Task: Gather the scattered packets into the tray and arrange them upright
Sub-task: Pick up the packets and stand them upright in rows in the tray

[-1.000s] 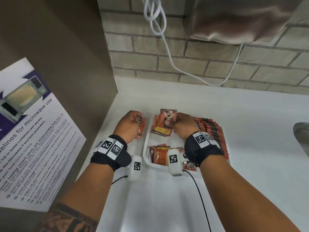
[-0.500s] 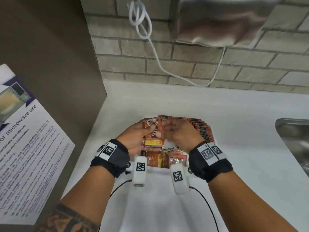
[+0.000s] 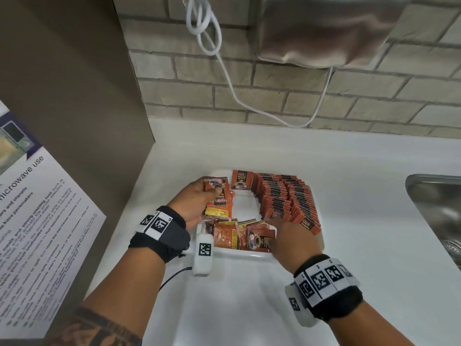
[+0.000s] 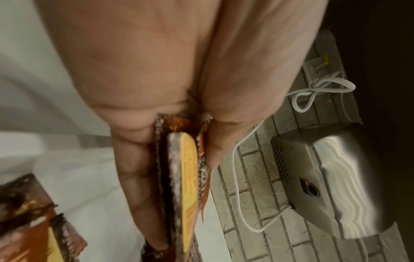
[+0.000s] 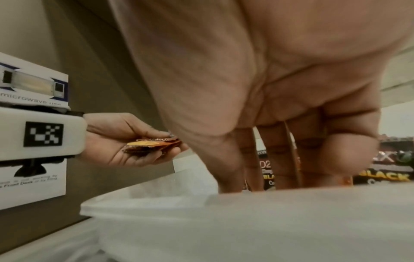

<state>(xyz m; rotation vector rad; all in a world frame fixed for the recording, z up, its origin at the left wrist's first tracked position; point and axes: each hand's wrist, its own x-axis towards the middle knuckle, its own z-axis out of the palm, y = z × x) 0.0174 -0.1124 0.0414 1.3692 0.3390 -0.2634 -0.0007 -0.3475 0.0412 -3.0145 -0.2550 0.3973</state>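
A white tray point(image 3: 252, 255) sits on the counter and holds red-orange coffee packets. Rows of upright packets point(image 3: 284, 198) fill its right side, and one packet point(image 3: 240, 180) stands at the back. Loose packets point(image 3: 239, 237) lie jumbled at the front. My left hand point(image 3: 197, 199) grips a small stack of packets point(image 3: 218, 202) over the tray's left side, thumb on top; the stack point(image 4: 186, 186) shows edge-on in the left wrist view. My right hand point(image 3: 289, 236) reaches down onto the loose front packets with straight fingers point(image 5: 280, 159); whether it holds any I cannot tell.
A brown side wall with a microwave-use poster point(image 3: 37, 221) stands on the left. A brick wall carries a metal hand dryer point(image 3: 321, 31) and a white cable point(image 3: 224, 71). A steel sink point(image 3: 436, 208) lies at the right. White counter point(image 3: 237, 308) lies before the tray.
The hands, together on one stack half a second ago, have parted. The left keeps the stack at the tray's left; the right has dropped to the loose packets at the front.
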